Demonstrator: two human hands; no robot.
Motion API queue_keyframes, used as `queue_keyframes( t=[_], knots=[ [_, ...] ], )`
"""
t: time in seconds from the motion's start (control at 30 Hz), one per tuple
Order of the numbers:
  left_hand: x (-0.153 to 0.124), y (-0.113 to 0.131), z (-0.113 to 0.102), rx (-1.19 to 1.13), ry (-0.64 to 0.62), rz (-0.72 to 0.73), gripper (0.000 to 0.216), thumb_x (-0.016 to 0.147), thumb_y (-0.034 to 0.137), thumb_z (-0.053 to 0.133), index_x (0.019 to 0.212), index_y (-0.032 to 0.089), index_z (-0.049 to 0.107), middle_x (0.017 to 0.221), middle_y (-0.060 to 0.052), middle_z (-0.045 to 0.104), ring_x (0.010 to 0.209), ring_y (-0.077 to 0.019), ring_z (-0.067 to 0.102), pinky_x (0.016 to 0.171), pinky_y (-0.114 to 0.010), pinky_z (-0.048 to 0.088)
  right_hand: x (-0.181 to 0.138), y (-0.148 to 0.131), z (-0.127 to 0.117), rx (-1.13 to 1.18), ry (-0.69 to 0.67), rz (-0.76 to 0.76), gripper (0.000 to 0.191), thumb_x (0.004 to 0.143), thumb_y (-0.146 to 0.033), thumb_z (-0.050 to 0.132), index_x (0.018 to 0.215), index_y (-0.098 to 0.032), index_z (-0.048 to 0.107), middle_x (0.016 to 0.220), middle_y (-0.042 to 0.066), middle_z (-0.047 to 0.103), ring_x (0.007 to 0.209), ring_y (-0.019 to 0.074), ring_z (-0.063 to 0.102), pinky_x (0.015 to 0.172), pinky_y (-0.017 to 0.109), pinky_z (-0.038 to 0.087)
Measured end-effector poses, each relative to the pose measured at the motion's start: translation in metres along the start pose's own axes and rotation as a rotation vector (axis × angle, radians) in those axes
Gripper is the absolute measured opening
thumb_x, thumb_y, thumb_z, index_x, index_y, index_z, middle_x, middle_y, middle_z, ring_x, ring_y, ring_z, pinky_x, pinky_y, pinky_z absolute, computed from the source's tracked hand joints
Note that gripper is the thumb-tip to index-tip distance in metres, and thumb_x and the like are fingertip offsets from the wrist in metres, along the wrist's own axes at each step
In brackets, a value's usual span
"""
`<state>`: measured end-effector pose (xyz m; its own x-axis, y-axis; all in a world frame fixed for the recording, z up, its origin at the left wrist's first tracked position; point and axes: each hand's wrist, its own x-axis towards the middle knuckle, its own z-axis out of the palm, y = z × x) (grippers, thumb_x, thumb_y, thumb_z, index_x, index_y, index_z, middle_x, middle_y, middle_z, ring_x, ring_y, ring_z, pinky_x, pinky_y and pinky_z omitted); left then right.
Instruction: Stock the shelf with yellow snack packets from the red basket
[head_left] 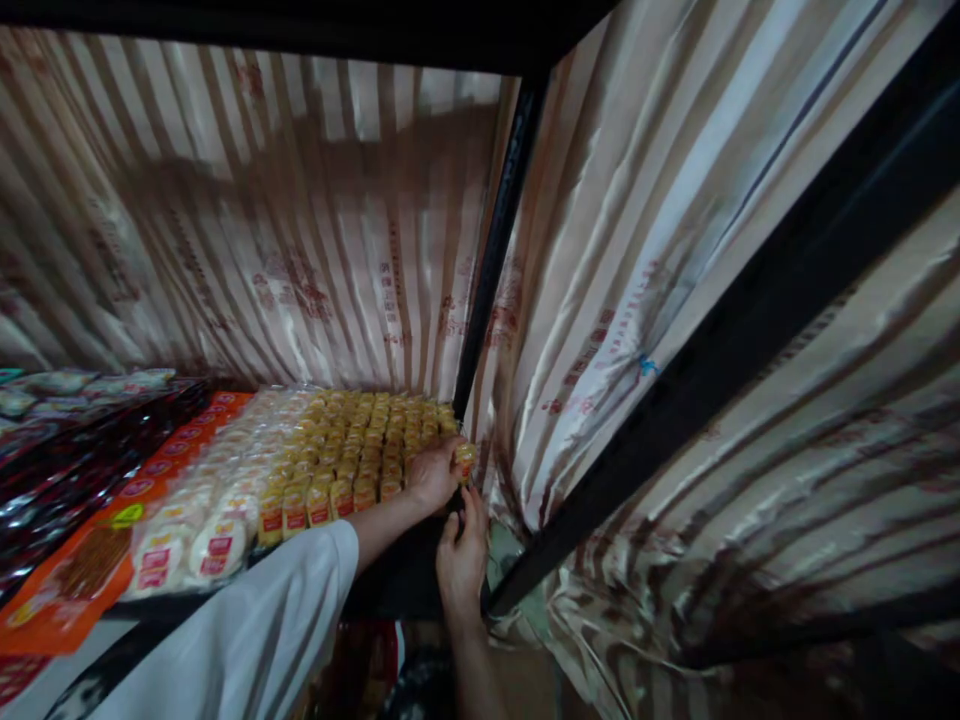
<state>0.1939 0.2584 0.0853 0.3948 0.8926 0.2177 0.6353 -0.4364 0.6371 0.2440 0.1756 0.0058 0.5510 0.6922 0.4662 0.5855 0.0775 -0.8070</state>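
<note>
My left hand [433,476] pinches a small yellow-wrapped snack packet [465,457] at the right end of the shelf, beside the black post. Just below it is my right hand [463,562], its fingers stretched up close to the packet and its thumb apart; I cannot tell whether the fingertips touch it. Left of my hands stand rows of similar yellow snack packets [341,497], packed close together on the shelf. Their front faces carry red labels.
White round packaged cakes [217,548], orange snack bags [97,565] and dark shiny packets [67,480] fill the shelf leftward. A black upright post [499,235] and a slanting black beam [720,350] frame the corner. Printed striped sheeting [315,230] hangs behind.
</note>
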Motion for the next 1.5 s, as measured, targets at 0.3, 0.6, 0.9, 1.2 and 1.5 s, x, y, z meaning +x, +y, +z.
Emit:
queue_keyframes(
  t=[0.3,0.6,0.9,1.2,1.5],
  knots=[
    [0.002,-0.003,0.008,0.294,-0.048,0.074,0.027,0.079,0.016,0.048,0.104,0.014,0.060,0.107,-0.011,0.060,0.110,-0.0257,0.045,0.096,-0.036,0.036,0.004,0.020,0.018,-0.018,-0.069,0.034,0.051,0.078,-0.018,0.030,0.122,-0.002,0.050,0.127,0.019,0.050,0.122,0.0246,0.042,0.103,0.043,0.032],
    [-0.003,-0.005,0.016,0.401,0.018,0.169,0.027,0.087,0.019,0.042,0.110,0.016,0.057,0.106,-0.009,0.054,0.106,-0.0242,0.042,0.094,-0.034,0.037,0.008,0.046,0.033,0.010,-0.051,-0.034,0.051,0.077,-0.015,0.031,0.123,-0.006,0.051,0.125,0.017,0.052,0.120,0.0228,0.044,0.103,0.042,0.033],
    [0.000,-0.007,0.015,0.527,-0.040,0.342,0.017,0.088,0.021,0.046,0.087,0.017,0.062,0.095,-0.005,0.058,0.100,-0.0217,0.044,0.087,-0.035,0.040,0.004,0.040,0.035,-0.060,-0.058,-0.066,0.045,0.081,-0.025,0.043,0.124,-0.017,0.051,0.127,0.015,0.049,0.115,0.0256,0.046,0.095,0.043,0.038],
    [-0.029,-0.008,0.005,0.299,0.078,0.421,0.038,0.084,0.016,0.045,0.122,0.014,0.048,0.121,-0.011,0.051,0.121,-0.0237,0.036,0.103,-0.040,0.033,0.007,0.047,0.028,0.028,-0.095,-0.040,0.040,0.082,-0.031,0.041,0.113,-0.013,0.060,0.131,0.015,0.046,0.118,0.0270,0.044,0.099,0.045,0.034],
    [-0.154,-0.016,-0.042,-0.033,0.114,0.505,0.036,0.078,0.006,0.037,0.108,0.016,0.055,0.103,-0.008,0.058,0.105,-0.0196,0.046,0.093,-0.034,0.042,-0.024,-0.001,-0.006,0.058,-0.101,-0.100,0.038,0.082,-0.031,0.039,0.112,-0.014,0.058,0.124,0.015,0.051,0.114,0.0237,0.048,0.097,0.042,0.038]
  ],
)
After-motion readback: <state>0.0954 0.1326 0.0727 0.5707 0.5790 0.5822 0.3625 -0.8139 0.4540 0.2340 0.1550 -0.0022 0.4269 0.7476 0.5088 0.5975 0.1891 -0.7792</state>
